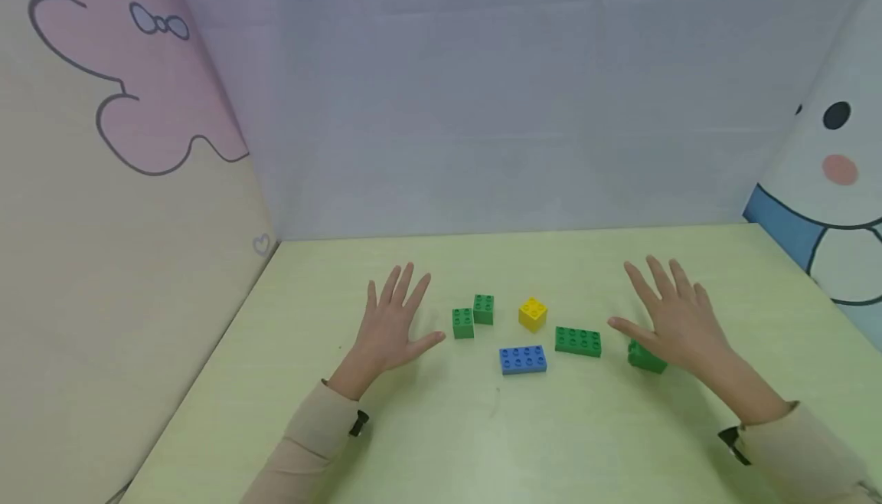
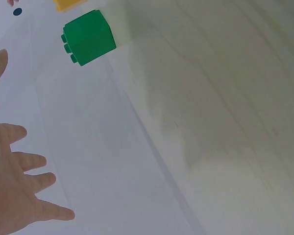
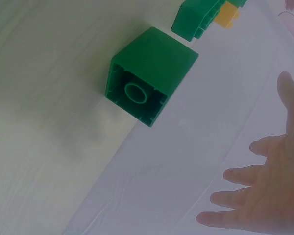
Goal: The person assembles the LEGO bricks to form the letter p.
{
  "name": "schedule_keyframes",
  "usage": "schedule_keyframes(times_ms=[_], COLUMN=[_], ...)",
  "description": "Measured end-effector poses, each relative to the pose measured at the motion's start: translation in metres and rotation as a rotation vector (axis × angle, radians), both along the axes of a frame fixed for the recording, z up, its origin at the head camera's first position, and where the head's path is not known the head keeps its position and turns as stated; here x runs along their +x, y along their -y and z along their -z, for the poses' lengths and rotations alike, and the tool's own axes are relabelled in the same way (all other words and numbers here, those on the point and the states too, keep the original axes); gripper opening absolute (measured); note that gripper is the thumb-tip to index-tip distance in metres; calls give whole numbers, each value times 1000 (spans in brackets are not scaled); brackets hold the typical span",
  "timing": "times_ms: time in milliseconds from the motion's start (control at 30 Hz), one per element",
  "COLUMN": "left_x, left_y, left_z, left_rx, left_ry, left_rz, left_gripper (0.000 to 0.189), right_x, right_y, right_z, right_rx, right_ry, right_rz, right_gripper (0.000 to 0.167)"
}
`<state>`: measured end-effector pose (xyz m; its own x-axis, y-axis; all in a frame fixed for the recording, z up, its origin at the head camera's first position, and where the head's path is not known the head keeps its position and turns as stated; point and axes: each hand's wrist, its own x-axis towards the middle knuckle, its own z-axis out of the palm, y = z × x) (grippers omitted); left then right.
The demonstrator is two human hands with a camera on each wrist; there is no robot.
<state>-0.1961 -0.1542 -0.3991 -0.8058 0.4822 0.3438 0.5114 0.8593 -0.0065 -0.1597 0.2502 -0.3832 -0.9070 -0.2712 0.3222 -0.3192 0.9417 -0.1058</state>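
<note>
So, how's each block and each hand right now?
Nearer small green block: upright
Farther small green block: upright
Yellow block: upright
Blue block: upright
Long green block: upright
Rightmost green block: on its side
Left hand: fingers spread, empty
Right hand: fingers spread, empty

The yellowish-green tabletop (image 1: 441, 443) bears green bricks (image 1: 578, 342), a blue brick (image 1: 523, 361) and a yellow brick (image 1: 533, 314).
</note>
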Motion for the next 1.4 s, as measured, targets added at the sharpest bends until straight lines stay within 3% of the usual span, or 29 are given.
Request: schedule_keyframes(times_ms=[467, 700, 1033, 1400], left_x=[-9, -13, -24, -34], left_y=[-4, -7, -7, -4], left_z=[5, 9, 15, 22], left_rx=[131, 258, 520, 622], left_ry=[170, 313, 496, 622], left_rz=[96, 86, 90, 138], left_gripper=[81, 75, 62, 54], right_x=[-6, -12, -18, -29], right_y=[19, 31, 50, 65], right_z=[-5, -5, -8, 2], right_rx=[-48, -122, -220, -299], right_ry=[16, 16, 175, 254], right_rz=[-71, -108, -82, -86], right_gripper=[85, 81, 71, 57])
